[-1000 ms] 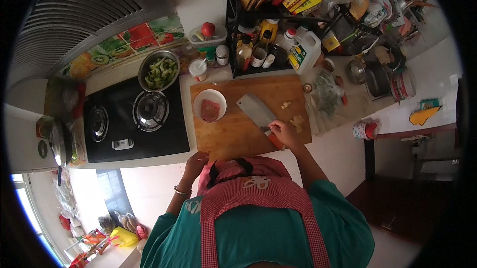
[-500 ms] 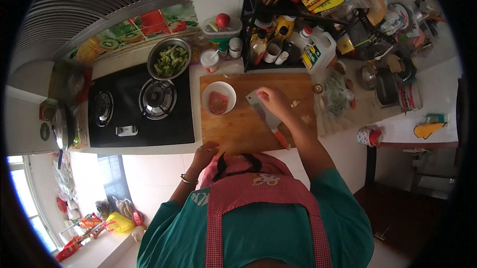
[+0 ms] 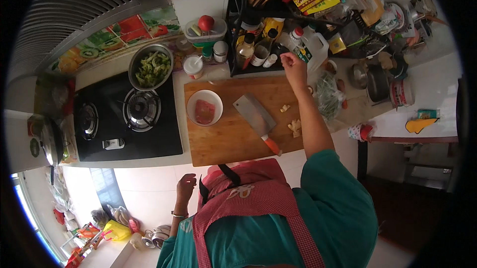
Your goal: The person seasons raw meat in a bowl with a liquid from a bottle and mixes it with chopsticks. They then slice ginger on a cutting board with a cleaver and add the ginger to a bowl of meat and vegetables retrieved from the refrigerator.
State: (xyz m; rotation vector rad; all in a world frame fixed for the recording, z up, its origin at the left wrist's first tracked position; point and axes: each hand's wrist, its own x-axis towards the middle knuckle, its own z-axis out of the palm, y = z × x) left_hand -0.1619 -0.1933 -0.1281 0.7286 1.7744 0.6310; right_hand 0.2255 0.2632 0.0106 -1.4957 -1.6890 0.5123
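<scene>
My right hand (image 3: 294,65) is raised past the far right edge of the wooden cutting board (image 3: 223,144), close to the bottles, fingers loosely bent and nothing visible in them. My left hand (image 3: 186,184) hangs beside my apron, below the counter edge, with its fingers slightly apart and empty. A cleaver (image 3: 254,113) with an orange-ended handle lies flat across the board. To its left sits a white bowl (image 3: 218,110) with a piece of pink raw meat (image 3: 204,111) inside. Pieces of ginger (image 3: 295,128) lie at the board's right side.
A black rack (image 3: 232,44) at the back holds bottles, including a red-capped bottle (image 3: 296,35) and a large clear jug (image 3: 316,52). On the left are a gas stove (image 3: 107,141) and a metal bowl of green vegetables (image 3: 153,69). A plastic bag (image 3: 328,94) lies right of the board.
My right hand has moved from above the cleaver to the bottles, uncovering the blade and ginger. My left hand has dropped away from the board's front edge. The view has shifted slightly.
</scene>
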